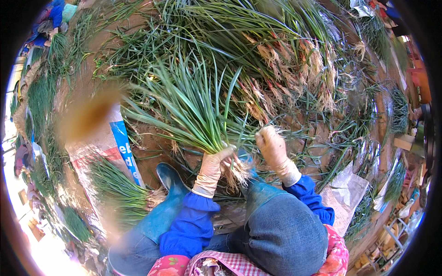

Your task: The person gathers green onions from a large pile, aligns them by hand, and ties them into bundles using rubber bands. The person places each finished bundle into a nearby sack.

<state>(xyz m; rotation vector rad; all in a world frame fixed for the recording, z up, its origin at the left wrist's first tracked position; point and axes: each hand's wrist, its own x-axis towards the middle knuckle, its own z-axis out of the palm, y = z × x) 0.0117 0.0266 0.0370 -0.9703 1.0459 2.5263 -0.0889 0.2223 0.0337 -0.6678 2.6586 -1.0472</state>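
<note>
My left hand [214,165], in a pale glove, grips a bunch of green onions [203,117] just above their roots. The leaves fan up and to the left, and the whitish roots hang to the right of the fist. To the right of the bunch, my right hand [272,146], gloved too, is raised with curled fingers; whether a thin leaf is pinched in them cannot be told. Beyond both hands lies a big heap of green onions [221,51], its roots towards the right. Tied or loose, a smaller pile of green onions [121,186] rests on a woven sack at the left.
The printed woven sack [103,148] lies left of my boots [172,196]. A pale plastic sheet [345,196] is at the right. Loose leaves litter the brown floor. Another person in blue [51,17] is at the upper left. A metal rack [397,231] stands at the lower right.
</note>
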